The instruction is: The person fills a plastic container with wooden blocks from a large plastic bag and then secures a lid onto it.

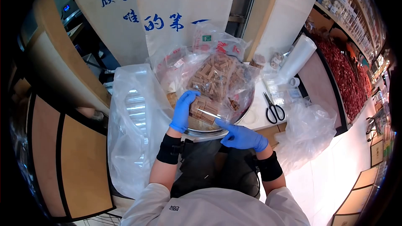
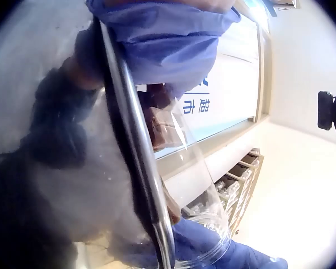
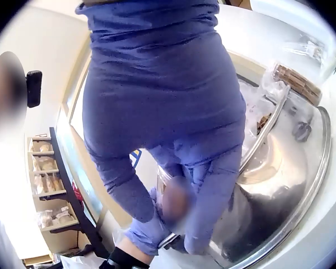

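My blue-gloved left hand [image 1: 183,109] holds one end of a clear plastic package [image 1: 206,110] of brown stick-shaped pieces, over the near rim of a wide metal basin [image 1: 197,132]. In the left wrist view brown pieces [image 2: 163,126] show through the clear wall below the left glove [image 2: 162,42]. My right hand [image 1: 243,137], also gloved, points left with thumb and fingers spread apart; its index fingertip is right at the package's near right end. In the right wrist view the straight fingers of the right hand [image 3: 162,106] stand apart. More brown pieces [image 1: 215,75] lie heaped in plastic in the basin.
Black-handled scissors [image 1: 274,109] lie on the white counter right of the basin, near a plastic roll [image 1: 298,57] and a tape roll [image 1: 294,82]. Crumpled clear bags [image 1: 307,127] hang at the counter's edge. A large plastic-covered stack [image 1: 136,121] stands on the left.
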Motion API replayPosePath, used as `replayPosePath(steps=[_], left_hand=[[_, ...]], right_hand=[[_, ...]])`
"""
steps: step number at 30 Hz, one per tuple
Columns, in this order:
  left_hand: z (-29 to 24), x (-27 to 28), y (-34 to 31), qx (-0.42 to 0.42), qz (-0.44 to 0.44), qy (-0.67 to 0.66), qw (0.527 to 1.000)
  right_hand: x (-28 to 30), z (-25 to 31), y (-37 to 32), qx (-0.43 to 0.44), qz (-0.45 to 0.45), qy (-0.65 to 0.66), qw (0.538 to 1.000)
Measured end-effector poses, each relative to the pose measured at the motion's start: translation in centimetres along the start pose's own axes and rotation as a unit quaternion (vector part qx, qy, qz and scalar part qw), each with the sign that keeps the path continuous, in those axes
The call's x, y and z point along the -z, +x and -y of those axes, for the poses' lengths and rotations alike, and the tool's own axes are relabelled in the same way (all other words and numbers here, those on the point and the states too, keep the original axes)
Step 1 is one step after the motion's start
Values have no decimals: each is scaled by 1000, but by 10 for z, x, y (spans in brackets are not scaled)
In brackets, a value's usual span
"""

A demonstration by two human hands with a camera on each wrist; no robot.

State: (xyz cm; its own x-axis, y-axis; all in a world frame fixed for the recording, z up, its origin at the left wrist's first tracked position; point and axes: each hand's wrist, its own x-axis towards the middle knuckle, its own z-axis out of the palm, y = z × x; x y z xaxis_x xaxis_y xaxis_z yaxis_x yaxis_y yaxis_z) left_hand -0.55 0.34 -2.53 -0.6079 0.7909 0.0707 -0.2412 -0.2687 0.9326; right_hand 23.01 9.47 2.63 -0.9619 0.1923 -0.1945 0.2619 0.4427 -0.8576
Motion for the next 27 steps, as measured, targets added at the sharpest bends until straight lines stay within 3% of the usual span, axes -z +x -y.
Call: replayPosePath(steps=[3,5,6,8,9,10,11,12,13,15,16,18,21,24,25,27], left_hand=[[0,-1,1,19,-6,-20,1000],[-1,-1,0,23,-17,-23,999],[-9,-4,-3,59,-52,-63,995],[-10,-3,-3,94,-85,-101,987],[-3,1,0,79,-77,-129,986],[1,3,1,63,-68,-157,983],[-1,2,0,60,-65,-154,984],[-4,2,-2,66,-44,-153,985],[-6,2,-3,73,-24,-151,986],[-3,4,-2,78,-8,-151,985],[0,6,1,84,8,-154,985],[5,9,3,91,20,-149,985],[7,9,4,91,34,-134,986],[5,8,-1,100,30,-123,987],[5,6,1,102,24,-127,986],[2,4,1,108,25,-117,987]], right_hand=[[6,-5,-1,41,-28,-1,999],[13,-11,-1,121,-132,108,978],[18,-14,1,123,-133,108,977],[33,-19,7,165,-264,343,886],[41,-38,19,140,-326,301,885],[45,-53,32,144,-328,301,884],[49,-66,44,72,-377,125,915],[54,-79,57,-2,-412,-55,910],[58,-93,73,1,-414,-53,909],[64,-113,102,24,-334,-285,898],[67,-109,114,26,-336,-282,898],[65,-101,136,-58,-307,-422,851],[64,-98,140,-104,-250,-458,846],[54,-131,149,-78,-294,-466,831],[55,-113,139,-82,-293,-464,832],[52,-76,117,-46,-299,-376,876]])
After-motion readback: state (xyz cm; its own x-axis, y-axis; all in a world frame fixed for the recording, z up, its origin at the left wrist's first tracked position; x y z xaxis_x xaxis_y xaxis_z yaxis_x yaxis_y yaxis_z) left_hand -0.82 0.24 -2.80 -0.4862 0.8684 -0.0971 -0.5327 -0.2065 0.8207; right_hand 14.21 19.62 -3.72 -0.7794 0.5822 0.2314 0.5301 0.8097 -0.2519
